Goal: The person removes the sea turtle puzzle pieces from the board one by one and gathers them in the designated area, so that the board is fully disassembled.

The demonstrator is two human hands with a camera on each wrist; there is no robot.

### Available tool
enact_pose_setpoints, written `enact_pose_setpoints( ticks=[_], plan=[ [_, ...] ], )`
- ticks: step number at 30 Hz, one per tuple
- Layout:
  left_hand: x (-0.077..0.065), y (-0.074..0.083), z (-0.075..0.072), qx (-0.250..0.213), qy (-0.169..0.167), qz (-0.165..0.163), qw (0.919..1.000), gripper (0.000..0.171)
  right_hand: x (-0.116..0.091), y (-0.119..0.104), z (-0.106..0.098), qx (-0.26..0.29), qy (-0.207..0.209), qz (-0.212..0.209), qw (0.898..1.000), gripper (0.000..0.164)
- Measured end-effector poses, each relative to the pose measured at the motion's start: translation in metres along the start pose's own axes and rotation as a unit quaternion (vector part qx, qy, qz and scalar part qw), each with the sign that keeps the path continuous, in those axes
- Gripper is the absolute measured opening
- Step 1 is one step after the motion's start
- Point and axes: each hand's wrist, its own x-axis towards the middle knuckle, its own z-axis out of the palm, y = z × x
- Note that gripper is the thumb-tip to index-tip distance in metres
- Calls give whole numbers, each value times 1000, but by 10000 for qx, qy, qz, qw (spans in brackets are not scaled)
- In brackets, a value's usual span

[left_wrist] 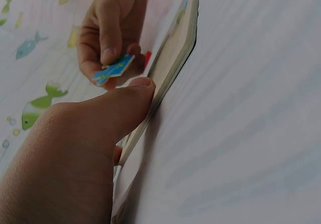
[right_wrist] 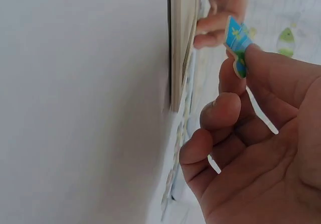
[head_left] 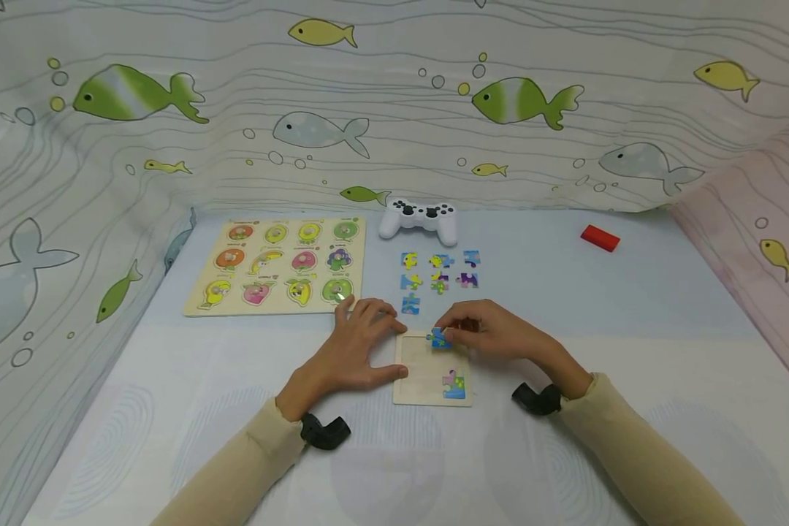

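A small square wooden puzzle tray (head_left: 424, 400) lies in front of me, with a pink, green and blue section (head_left: 455, 386) in its lower right corner. My right hand (head_left: 500, 330) pinches a blue puzzle piece (head_left: 439, 339) between thumb and forefinger over the tray's upper part. The right wrist view shows that piece (right_wrist: 235, 38) tilted, its other fingers curled below. My left hand (head_left: 355, 351) spreads at the tray's left side, its thumb (left_wrist: 135, 96) resting on the rim and its forefinger at the upper left corner. Several loose puzzle pieces (head_left: 439, 283) lie beyond the tray.
Left of the loose pieces lies a wooden fruit puzzle board (head_left: 283, 277), its near right corner close to the left fingertips. A white game controller (head_left: 421, 215) sits at the back, and a red block (head_left: 600, 238) at the back right. Fish-print cloth (head_left: 421, 95) hangs behind the table.
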Motion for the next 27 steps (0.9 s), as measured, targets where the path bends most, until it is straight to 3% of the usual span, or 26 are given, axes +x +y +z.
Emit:
enact_pose_setpoints(
  ticks=[11,27],
  plan=[
    [-2,-1,3,91,37,19,9999,57,10,18,-15,-303,332,451,9980,13],
    [-1,0,1,116,-11,-20,9999,58,32,17,-21,-800,88,721,9941,13]
  ],
)
